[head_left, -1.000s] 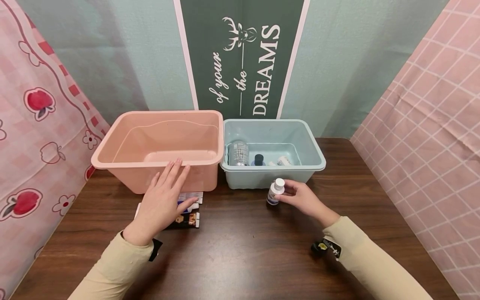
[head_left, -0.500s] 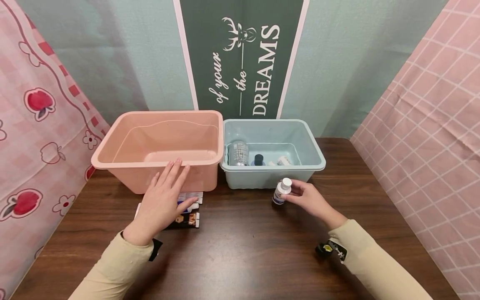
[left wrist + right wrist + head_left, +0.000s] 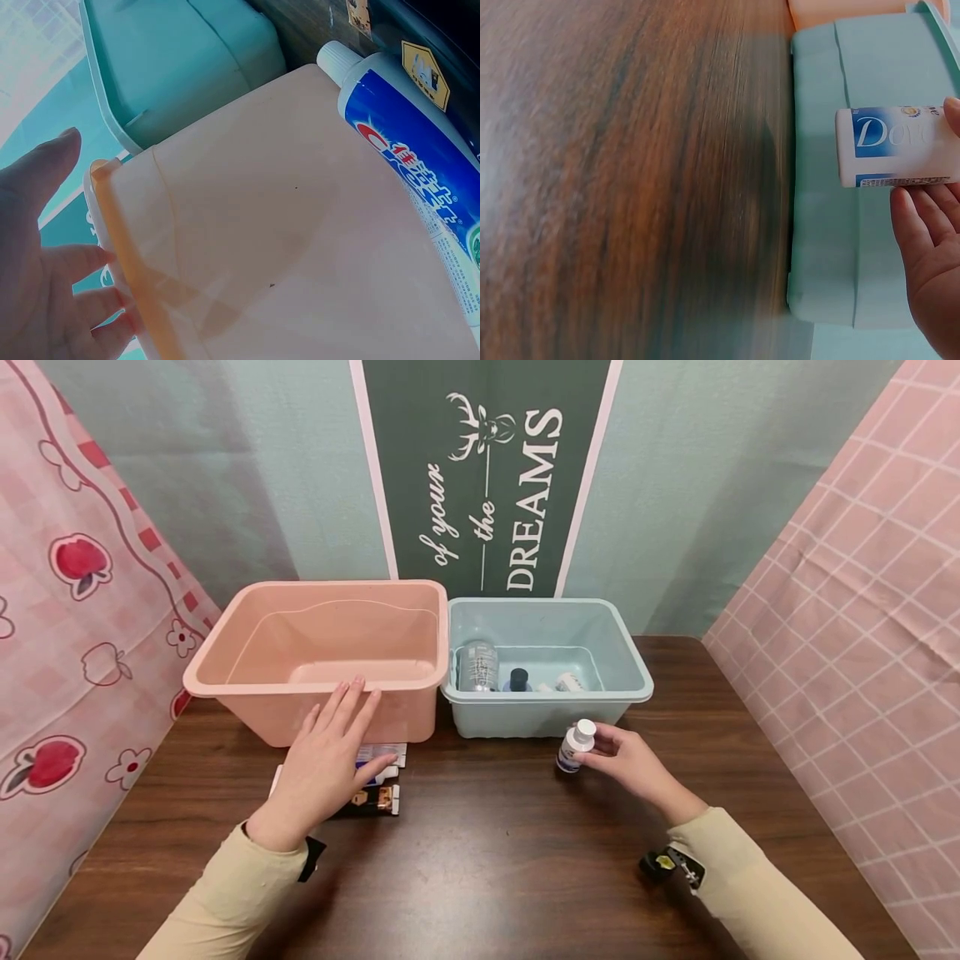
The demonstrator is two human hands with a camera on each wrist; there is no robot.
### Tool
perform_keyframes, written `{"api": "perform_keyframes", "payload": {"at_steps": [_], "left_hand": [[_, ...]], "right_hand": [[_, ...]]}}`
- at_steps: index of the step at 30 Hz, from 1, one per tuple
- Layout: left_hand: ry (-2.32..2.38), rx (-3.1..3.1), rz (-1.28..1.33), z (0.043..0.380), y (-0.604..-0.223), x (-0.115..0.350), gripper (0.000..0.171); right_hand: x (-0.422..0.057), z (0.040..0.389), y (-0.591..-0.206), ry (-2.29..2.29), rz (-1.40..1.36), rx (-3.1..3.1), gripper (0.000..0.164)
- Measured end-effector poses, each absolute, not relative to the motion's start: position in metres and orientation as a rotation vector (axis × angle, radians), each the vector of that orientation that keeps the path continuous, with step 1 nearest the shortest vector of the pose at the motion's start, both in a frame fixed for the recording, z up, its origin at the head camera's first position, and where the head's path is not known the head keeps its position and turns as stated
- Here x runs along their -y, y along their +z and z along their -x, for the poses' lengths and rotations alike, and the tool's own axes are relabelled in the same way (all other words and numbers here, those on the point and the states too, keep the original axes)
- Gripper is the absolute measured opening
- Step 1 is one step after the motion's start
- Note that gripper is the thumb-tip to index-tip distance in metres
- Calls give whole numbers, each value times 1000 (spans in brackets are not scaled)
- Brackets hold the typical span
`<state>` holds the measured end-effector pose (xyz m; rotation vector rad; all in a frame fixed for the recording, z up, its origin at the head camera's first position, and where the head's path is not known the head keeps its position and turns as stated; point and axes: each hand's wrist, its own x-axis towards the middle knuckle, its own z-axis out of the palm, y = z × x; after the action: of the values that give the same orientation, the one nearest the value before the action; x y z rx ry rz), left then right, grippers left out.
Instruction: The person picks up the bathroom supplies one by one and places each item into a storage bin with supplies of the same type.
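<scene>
One narrow pinch of the right hand (image 3: 636, 770) holds the white bottle (image 3: 574, 748), with the thumb on one side and the fingertips on the opposite side. Because only these tips carry it, the smooth body could turn or slip down if the pressure became weak. The bottle is outside the blue basket (image 3: 517, 718), on its near side and toward its right part, and in the right wrist view its base appears to be off the table (image 3: 480, 877); a slip would probably end in a fall and a roll on the wood. If the hand moved toward the far side without enough height, the base could knock the basket's near wall. Inside this basket, the large clear bottle (image 3: 478, 667) is at the left, while the dark-capped bottle (image 3: 518, 678) and a small white container (image 3: 568, 682) are more to the right; something dropped there could strike them. The left hand (image 3: 322, 756) is wide, with spread fingers touching the near rim of the pink bin (image 3: 405, 718) and holding nothing. Strong pressure from it could tip this bin or push it against the basket, just beside it on the right. Below the same hand, the blue toothpaste tube (image 3: 409, 142) and the black tube (image 3: 375, 801) are partly covered in the head view, so a careless lowering of the palm could press or displace them.
</scene>
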<state>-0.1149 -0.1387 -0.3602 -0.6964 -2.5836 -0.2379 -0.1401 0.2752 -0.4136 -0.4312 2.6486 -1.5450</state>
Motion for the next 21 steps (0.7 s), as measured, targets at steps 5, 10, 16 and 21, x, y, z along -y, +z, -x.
{"api": "perform_keyframes", "payload": {"at_steps": [5, 10, 16, 21], "left_hand": [[-243, 2576, 698, 115, -360, 139, 81], [-239, 2577, 699, 115, -360, 139, 80], [-236, 2575, 700, 115, -360, 139, 80], [-242, 2576, 701, 115, -360, 139, 80]], "right_hand": [[-280, 136, -411, -1557, 411, -2660, 45], [-284, 135, -411, -1550, 401, -2680, 44], [-288, 136, -413, -1532, 382, -2705, 45], [-290, 136, -413, -1534, 355, -2707, 45]]}}
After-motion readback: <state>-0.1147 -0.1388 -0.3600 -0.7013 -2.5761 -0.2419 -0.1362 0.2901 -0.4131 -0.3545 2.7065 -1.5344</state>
